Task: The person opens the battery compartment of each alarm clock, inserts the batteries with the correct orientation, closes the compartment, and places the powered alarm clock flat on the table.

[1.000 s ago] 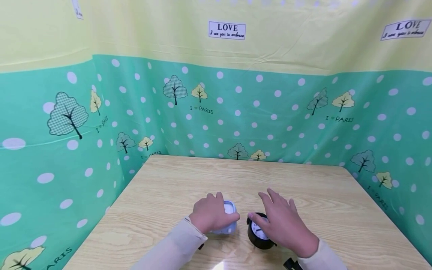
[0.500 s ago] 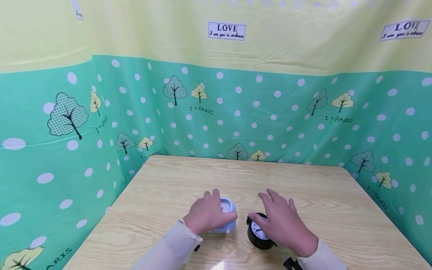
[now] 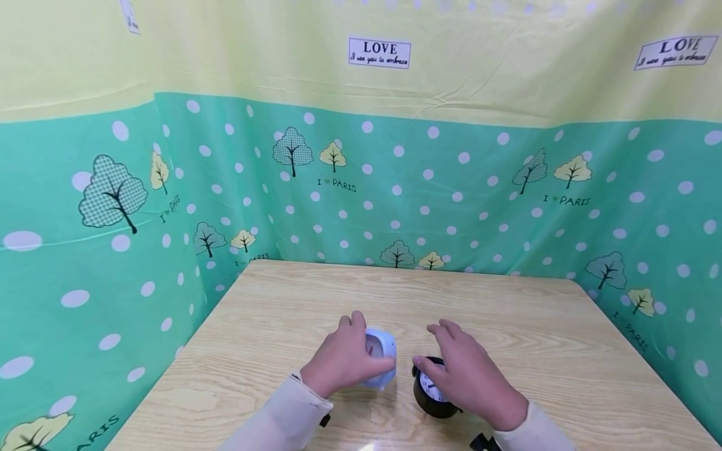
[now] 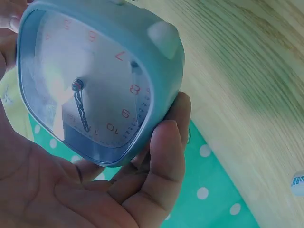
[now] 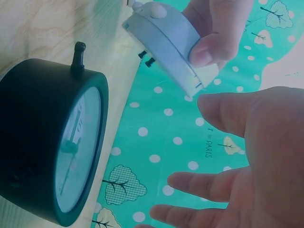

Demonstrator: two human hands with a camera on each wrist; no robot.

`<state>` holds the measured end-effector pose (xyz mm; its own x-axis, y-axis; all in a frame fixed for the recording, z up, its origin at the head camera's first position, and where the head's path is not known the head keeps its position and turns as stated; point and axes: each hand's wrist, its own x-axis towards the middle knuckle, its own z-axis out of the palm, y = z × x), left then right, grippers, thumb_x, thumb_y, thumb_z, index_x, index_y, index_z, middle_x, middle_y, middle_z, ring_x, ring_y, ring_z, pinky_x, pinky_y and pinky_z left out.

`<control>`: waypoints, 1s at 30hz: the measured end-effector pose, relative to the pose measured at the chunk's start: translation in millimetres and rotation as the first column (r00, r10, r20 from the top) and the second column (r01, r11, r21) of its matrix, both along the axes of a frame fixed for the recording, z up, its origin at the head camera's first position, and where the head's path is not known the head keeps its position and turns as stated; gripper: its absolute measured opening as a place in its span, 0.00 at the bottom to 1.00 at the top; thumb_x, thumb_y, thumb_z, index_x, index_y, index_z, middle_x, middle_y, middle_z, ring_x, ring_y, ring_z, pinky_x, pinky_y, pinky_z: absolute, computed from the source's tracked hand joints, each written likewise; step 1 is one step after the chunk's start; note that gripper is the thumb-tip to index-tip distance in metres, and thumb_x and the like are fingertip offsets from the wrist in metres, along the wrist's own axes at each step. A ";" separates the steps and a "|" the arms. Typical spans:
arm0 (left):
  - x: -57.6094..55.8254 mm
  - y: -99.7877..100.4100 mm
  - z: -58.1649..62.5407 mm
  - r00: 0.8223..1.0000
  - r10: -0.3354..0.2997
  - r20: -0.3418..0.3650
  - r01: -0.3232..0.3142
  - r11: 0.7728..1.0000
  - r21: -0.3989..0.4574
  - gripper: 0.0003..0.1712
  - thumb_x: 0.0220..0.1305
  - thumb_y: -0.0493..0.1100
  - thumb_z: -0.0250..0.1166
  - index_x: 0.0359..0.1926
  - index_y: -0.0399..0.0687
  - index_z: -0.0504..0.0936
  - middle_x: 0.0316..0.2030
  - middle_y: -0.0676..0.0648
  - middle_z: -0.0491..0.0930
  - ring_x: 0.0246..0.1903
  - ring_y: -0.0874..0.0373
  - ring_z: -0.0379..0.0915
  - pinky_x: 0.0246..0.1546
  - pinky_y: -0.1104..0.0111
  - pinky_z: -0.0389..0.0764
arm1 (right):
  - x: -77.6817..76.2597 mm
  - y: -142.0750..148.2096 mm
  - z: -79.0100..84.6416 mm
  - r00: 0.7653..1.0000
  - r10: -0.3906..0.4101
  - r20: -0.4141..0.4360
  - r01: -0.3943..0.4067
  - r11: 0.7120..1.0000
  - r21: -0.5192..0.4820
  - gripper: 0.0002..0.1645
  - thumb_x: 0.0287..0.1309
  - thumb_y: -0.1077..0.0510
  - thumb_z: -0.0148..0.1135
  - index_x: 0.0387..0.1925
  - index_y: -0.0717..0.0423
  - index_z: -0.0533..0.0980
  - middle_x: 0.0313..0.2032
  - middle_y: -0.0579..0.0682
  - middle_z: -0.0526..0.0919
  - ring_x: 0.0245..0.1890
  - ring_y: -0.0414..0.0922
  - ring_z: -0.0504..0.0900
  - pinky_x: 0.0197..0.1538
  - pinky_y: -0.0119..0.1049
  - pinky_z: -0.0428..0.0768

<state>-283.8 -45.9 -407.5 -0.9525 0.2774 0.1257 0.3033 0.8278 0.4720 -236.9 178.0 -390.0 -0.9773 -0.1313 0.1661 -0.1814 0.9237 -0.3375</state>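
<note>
The person's left grip (image 3: 344, 358) held the blue clock (image 4: 90, 80), thumb on one side and fingers round the other. The blue clock was tilted and appeared raised off the tabletop (image 3: 304, 294), just to the left of the black clock (image 3: 431, 394), with a gap between the two. Its dial carried red numerals and showed fully to the left wrist camera; two black pegs (image 5: 146, 59) stuck out of its back in the right wrist view.

The right grip (image 3: 468, 377) was wide and held nothing, its fingers spread and thumb apart from them. It hovered over the black clock, hiding part of the dial from the head camera. From the head the thumb seemed to cross the rim, yet the right wrist view put it clear of the clock. The black clock lay on the tabletop, dial facing upward, a black knob (image 5: 79, 56) jutting from its side.

Both sleeves (image 3: 282, 410) were pale. Behind the tabletop hung a curtain (image 3: 350, 232), yellow above and green below, printed with pale dots and trees.
</note>
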 end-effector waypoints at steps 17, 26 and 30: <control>9.7 -4.4 2.4 0.998 -0.061 0.026 0.058 0.991 0.118 0.53 0.35 0.65 0.70 0.59 0.44 0.61 0.41 0.47 0.68 0.27 0.58 0.70 0.24 0.69 0.73 | 1.7 -0.4 -9.3 1.000 0.021 -0.002 -0.021 0.997 -0.079 0.45 0.53 0.21 0.45 0.61 0.47 0.69 0.63 0.50 0.68 0.61 0.49 0.70 0.57 0.53 0.72; 12.8 -10.1 -0.9 0.995 -0.092 0.041 0.087 0.990 0.113 0.50 0.34 0.63 0.70 0.59 0.43 0.67 0.43 0.48 0.66 0.30 0.60 0.69 0.25 0.71 0.73 | 0.3 -3.5 -15.8 0.998 0.034 -0.053 -0.038 0.996 -0.086 0.35 0.56 0.26 0.51 0.55 0.43 0.73 0.58 0.45 0.72 0.58 0.44 0.72 0.56 0.47 0.74; 12.7 -11.1 -1.2 0.995 -0.102 0.022 0.098 0.987 0.127 0.46 0.33 0.62 0.70 0.55 0.47 0.69 0.41 0.50 0.66 0.31 0.60 0.69 0.25 0.71 0.73 | -1.2 -4.2 -14.8 0.997 0.034 -0.064 -0.040 0.995 -0.097 0.31 0.56 0.29 0.54 0.53 0.42 0.74 0.56 0.43 0.74 0.57 0.42 0.73 0.55 0.47 0.75</control>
